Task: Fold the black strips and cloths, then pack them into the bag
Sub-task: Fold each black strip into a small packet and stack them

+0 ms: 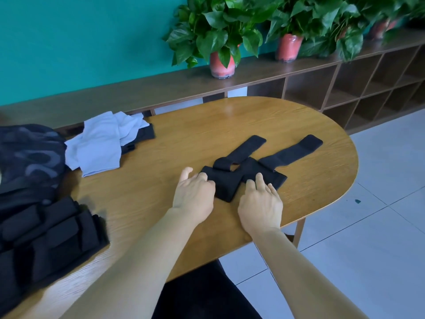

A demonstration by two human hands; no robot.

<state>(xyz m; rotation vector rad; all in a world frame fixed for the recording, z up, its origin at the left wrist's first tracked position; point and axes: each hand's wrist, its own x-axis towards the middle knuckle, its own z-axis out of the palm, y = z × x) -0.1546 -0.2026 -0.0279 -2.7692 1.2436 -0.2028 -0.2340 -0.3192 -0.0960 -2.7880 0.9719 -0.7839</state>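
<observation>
Both hands work a black strap piece at mid-table: left hand curls its fingers over the near-left edge; right hand presses flat, fingers extended; two tails lie unfolded; pale cloths sit crumpled far left beside the dark patterned bag; black pieces lie stacked below; judged early, packing unstarted.

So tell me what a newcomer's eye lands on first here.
First, the two bare hands, left hand and right hand, on the black strips at the middle of the wooden table. Then the white cloths heaped at the far left edge, and the potted plants on the shelf behind.
</observation>
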